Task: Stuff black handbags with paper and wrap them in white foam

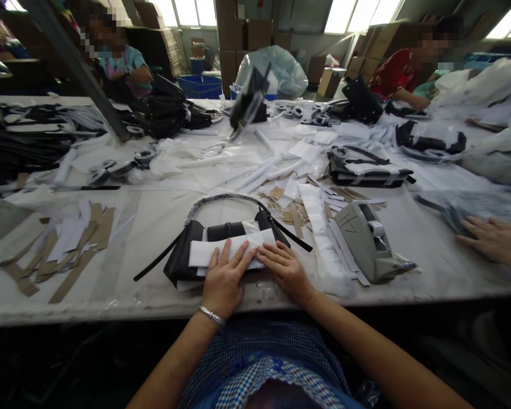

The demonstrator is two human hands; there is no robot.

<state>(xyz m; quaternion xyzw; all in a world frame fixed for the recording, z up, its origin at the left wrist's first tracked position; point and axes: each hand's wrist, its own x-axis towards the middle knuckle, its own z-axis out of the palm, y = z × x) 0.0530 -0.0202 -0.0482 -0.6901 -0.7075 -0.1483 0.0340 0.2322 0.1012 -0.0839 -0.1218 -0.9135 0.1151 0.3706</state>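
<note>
Centrally, black handbag point(221, 241) lay on counter point(162, 216) near front edge. Left hand point(225, 278) and right hand point(286, 267), grip released, fingers flat, pressed white paper wrap point(221, 250) across bag; tape dispenser point(368, 241) just to right

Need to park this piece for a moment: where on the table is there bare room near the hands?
Bare table lies between the cardboard strips and the black bag under both hands. A smaller patch sits right of the tape dispenser, before a co-worker's hand. Behind the bag, paper scraps crowd everything.
</note>
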